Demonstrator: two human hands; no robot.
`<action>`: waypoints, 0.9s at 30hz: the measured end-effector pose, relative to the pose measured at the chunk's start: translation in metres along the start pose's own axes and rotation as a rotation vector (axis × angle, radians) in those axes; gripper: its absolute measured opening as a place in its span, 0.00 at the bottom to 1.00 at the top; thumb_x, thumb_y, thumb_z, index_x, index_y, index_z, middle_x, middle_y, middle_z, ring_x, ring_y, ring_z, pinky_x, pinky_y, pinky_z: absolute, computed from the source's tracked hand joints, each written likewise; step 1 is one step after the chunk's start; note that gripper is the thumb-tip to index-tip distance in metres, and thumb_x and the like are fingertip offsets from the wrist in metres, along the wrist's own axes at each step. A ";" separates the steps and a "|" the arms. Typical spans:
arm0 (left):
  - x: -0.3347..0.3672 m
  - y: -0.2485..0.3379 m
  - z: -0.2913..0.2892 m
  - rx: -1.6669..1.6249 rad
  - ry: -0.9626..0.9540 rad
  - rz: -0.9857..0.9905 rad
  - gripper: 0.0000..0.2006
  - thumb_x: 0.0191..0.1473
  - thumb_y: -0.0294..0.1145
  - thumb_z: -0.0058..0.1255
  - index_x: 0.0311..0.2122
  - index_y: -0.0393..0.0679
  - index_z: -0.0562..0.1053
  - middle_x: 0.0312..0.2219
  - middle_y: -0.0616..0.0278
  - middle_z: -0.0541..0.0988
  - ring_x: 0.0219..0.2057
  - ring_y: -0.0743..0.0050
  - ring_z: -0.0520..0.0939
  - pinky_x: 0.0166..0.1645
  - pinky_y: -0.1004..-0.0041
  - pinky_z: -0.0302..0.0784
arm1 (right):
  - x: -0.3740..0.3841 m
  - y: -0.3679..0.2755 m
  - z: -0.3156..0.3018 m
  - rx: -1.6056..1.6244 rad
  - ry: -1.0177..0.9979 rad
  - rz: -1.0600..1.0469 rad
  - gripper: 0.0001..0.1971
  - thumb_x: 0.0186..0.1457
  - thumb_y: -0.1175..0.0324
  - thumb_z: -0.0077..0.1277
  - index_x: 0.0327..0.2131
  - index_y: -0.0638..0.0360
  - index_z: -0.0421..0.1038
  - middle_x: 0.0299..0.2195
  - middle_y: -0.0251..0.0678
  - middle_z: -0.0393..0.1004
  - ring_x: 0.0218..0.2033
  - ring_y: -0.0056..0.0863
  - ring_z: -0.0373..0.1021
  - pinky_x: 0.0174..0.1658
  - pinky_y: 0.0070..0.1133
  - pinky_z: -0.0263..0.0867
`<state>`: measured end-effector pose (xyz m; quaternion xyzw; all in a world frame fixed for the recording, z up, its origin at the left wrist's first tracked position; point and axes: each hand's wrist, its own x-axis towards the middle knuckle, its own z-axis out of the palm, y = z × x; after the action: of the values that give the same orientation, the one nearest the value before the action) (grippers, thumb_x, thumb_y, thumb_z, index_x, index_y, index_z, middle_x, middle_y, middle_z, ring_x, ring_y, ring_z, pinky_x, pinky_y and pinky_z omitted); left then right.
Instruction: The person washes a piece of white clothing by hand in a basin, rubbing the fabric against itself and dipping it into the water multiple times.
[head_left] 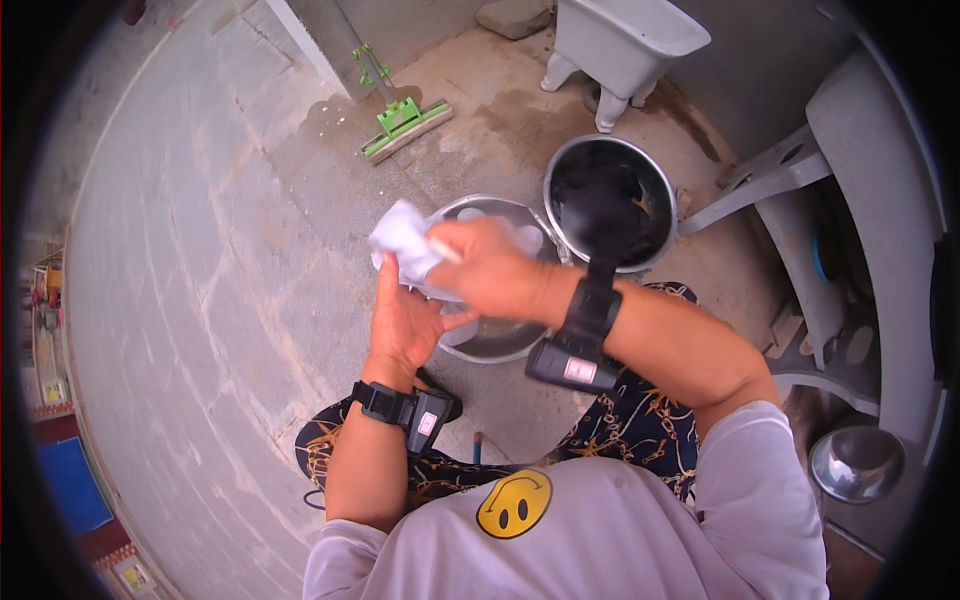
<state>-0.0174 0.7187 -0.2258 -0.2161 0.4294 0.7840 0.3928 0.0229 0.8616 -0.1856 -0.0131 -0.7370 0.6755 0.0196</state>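
Crumpled white cloth (398, 236) above round shiny metal basin (502, 352); left hand (405, 325) palm-up, fingers wide; right hand (495, 272) curled, fingers gripping blurred pale piece (446, 250).

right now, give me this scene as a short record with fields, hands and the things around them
left hand: open, fingers spread, close to the white cloth
right hand: beside the white cloth; blurred, grip unclear
below hands: metal basin holding pale items, partly hidden
beside that: second metal basin, dark inside, partly hidden
farther off: green mop on the floor
far right: shiny metal bowl
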 end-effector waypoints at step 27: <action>0.013 0.007 -0.039 -0.184 -0.191 0.320 0.18 0.58 0.32 0.37 0.53 0.38 0.62 0.48 0.53 0.70 0.47 0.58 0.73 0.52 0.62 0.70 | -0.047 0.163 -0.039 0.321 0.317 1.004 0.14 0.49 0.62 0.52 0.27 0.66 0.67 0.17 0.36 0.65 0.12 0.22 0.60 0.12 0.20 0.52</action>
<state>-0.0311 0.6889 -0.2525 -0.1048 0.3457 0.8892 0.2807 0.0704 0.9125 -0.3451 -0.4615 -0.5161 0.6955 -0.1923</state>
